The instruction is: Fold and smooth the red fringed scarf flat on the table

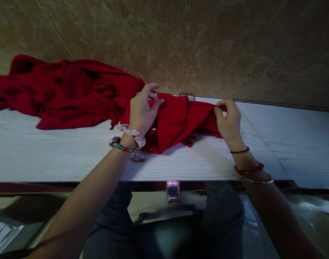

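Observation:
A red fringed scarf [172, 120] lies partly folded across the white wood-grain tabletop, its front corner hanging toward me. My left hand [144, 109] is at the upper left of the folded part, thumb and a finger closed on the cloth near its top edge while the forefinger stretches out above. At the other end, my right hand [228, 120] pinches the scarf's upper right edge between thumb and forefinger, lifting it a little. Short tassels show under the fold. The undersides of both grips are hidden.
More crumpled red fringed cloth [70, 91] is heaped at the left; whether it joins the folded part I cannot tell. A brown marbled wall [180, 46] rises behind the tabletop [72, 154]. My legs are below its front edge, beside a small pixelated patch.

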The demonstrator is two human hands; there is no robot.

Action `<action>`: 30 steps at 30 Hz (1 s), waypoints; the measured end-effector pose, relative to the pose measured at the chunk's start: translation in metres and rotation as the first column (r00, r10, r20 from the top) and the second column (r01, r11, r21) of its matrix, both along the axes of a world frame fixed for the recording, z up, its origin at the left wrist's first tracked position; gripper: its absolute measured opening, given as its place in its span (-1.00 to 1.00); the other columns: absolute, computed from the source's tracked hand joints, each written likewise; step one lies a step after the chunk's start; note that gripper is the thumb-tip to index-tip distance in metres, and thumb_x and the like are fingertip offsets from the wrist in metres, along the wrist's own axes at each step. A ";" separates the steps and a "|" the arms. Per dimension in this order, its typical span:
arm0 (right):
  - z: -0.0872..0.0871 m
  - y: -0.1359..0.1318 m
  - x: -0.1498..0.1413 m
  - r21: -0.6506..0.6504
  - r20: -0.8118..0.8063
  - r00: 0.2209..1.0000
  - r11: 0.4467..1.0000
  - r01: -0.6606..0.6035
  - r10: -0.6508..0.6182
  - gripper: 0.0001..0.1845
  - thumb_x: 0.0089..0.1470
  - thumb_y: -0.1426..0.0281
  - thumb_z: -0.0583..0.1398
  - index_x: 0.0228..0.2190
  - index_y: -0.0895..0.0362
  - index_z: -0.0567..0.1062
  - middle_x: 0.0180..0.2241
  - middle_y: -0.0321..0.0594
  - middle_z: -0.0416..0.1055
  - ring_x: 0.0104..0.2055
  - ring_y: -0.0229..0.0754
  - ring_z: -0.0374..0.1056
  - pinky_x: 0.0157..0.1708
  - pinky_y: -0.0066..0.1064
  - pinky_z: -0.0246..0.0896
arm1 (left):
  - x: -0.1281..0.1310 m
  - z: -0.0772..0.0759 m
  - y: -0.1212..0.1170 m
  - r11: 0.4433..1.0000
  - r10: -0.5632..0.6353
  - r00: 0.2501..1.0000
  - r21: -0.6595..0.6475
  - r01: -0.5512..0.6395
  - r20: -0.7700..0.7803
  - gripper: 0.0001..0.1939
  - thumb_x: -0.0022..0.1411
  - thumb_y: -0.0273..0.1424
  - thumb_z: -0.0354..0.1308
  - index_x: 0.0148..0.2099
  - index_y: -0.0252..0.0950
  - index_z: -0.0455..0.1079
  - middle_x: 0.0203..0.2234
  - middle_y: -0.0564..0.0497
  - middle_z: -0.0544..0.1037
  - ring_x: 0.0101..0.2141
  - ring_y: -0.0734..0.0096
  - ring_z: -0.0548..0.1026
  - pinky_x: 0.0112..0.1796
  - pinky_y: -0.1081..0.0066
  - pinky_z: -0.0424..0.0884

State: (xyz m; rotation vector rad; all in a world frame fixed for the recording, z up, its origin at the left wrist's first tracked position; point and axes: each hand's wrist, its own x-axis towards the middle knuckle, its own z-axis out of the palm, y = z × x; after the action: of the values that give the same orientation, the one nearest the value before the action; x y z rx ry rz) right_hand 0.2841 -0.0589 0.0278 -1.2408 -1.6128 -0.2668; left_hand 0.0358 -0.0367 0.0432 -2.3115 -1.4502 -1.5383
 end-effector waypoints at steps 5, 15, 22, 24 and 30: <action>-0.018 0.016 0.006 -0.172 -0.016 0.996 0.981 0.085 -0.089 -0.91 -0.08 0.44 0.08 -0.57 0.09 0.31 -0.62 -0.31 0.31 -0.53 -0.20 0.23 -0.48 -0.32 0.16 | -0.006 -0.011 0.011 0.983 0.178 0.974 -0.018 -0.182 -0.136 -0.84 0.13 -0.34 0.06 -0.23 -0.25 0.35 -0.49 0.04 0.44 -0.37 0.34 0.41 -0.29 0.33 0.33; -0.017 0.020 0.027 -0.122 -0.106 0.982 0.982 0.146 -0.159 -0.92 -0.08 0.43 0.07 -0.52 0.12 0.35 -0.55 -0.25 0.34 -0.47 -0.18 0.26 -0.41 -0.28 0.19 | -0.028 -0.005 0.016 0.951 0.309 0.948 0.020 -0.309 -0.076 -0.83 0.18 -0.35 0.00 -0.16 -0.19 0.31 -0.36 -0.02 0.38 -0.30 0.30 0.36 -0.32 0.31 0.30; -0.002 -0.011 -0.017 -0.099 0.378 0.911 0.985 -0.140 0.167 -0.68 -0.01 0.25 0.12 -0.17 0.05 0.39 -0.12 -0.13 0.31 -0.04 -0.05 0.17 -0.03 -0.07 -0.02 | -0.001 0.000 0.000 0.985 -0.105 0.924 0.088 0.147 -0.368 -0.68 0.20 -0.34 -0.02 0.00 -0.29 0.26 -0.11 -0.08 0.35 -0.10 0.30 0.32 -0.12 0.32 0.25; -0.005 -0.013 -0.022 -0.171 0.471 0.850 0.970 -0.175 0.237 -0.67 -0.02 0.25 0.14 -0.17 0.04 0.39 -0.10 -0.15 0.30 -0.02 -0.04 0.15 0.03 -0.01 -0.13 | 0.002 0.001 -0.002 0.978 -0.184 0.874 0.005 0.209 -0.449 -0.64 0.18 -0.32 0.01 0.02 -0.30 0.24 -0.10 -0.09 0.37 -0.12 0.30 0.34 -0.12 0.32 0.25; -0.011 -0.004 -0.016 -0.211 0.415 0.879 0.965 -0.158 0.235 -0.83 0.04 0.37 0.08 -0.29 0.05 0.42 -0.29 -0.22 0.38 -0.17 -0.10 0.25 -0.02 -0.06 -0.05 | 0.000 -0.003 0.000 0.995 -0.083 0.902 0.019 0.100 -0.424 -0.68 0.18 -0.44 -0.02 0.00 -0.29 0.27 -0.18 -0.05 0.44 -0.18 0.31 0.39 -0.16 0.34 0.26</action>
State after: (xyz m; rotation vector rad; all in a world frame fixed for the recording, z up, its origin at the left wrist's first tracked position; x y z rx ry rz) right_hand 0.2679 -0.0627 0.0171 -1.1853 -2.1775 -0.2976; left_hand 0.0358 -0.0371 0.0402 -2.5102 -1.2023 -0.9740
